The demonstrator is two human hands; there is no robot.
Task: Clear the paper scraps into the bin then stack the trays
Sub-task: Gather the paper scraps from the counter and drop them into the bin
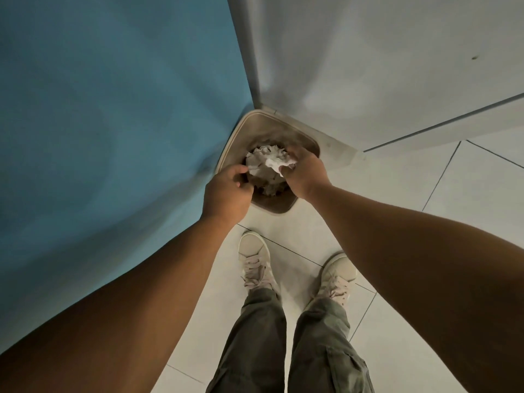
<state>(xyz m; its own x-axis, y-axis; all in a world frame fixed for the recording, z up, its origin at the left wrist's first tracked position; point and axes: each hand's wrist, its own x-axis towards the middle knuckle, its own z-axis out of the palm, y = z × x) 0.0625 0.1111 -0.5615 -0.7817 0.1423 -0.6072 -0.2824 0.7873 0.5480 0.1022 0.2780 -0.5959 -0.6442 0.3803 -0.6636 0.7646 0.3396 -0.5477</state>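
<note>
Paper scraps (266, 163): qty 1 crumpled white wad, positioned directly over the mouth of the bin (272, 129). More crumpled paper shows beneath it, inside the bin.

Right hand (304, 174): reaches down from the right, back of hand up. Fingers are curled round the wad's right side, gripping it.

Left hand (226, 191): over the bin's left rim, knuckles up, fingers curled in w/ thumb against them, just beside the wad. Whether it pinches any paper cannot be told.

Both forearms are bare, extended fwd and down, converging on the bin.

Bin: qty 1, brown inside w/ beige rim, rounded-square. It sits on the floor (397, 222) in the corner between a blue wall (113, 109) and a grey-white wall (368, 66).

Shoes: qty 2, pale lace-ups, left shoe (253, 256) and right shoe (338, 272), on white tiles near the bin.

Trousers (261, 336): olive green.
</note>
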